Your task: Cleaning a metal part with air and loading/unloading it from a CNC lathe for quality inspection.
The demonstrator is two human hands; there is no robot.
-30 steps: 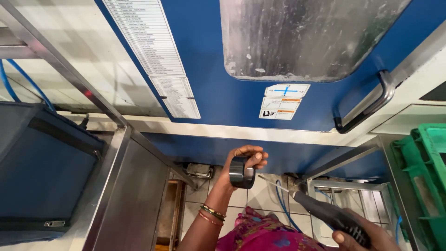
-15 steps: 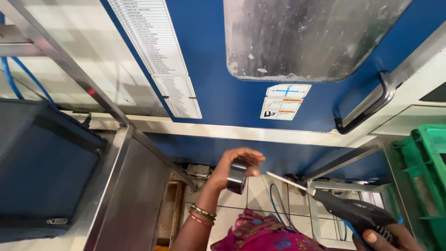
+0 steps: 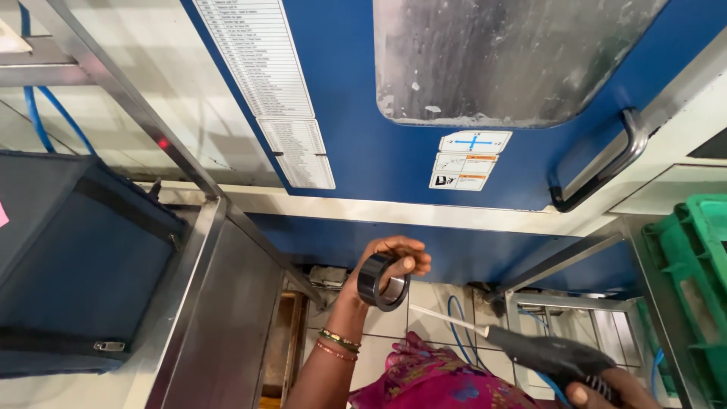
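Metal ring point(image 3: 382, 282) and air gun point(image 3: 549, 356), held before blue machine door point(image 3: 363, 151).
Left hand point(image 3: 382, 265), fingers clenched round ring, raised clear; right hand point(image 3: 617, 390) gripping gun, nozzle aimed at ring for direct blast.

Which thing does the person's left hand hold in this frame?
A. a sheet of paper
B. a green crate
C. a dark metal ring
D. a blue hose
C: the left hand grips a dark metal ring, while the right hand holds a black air gun.

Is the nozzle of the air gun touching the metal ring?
No, the air gun nozzle tip stops short of the metal ring held in the left hand.
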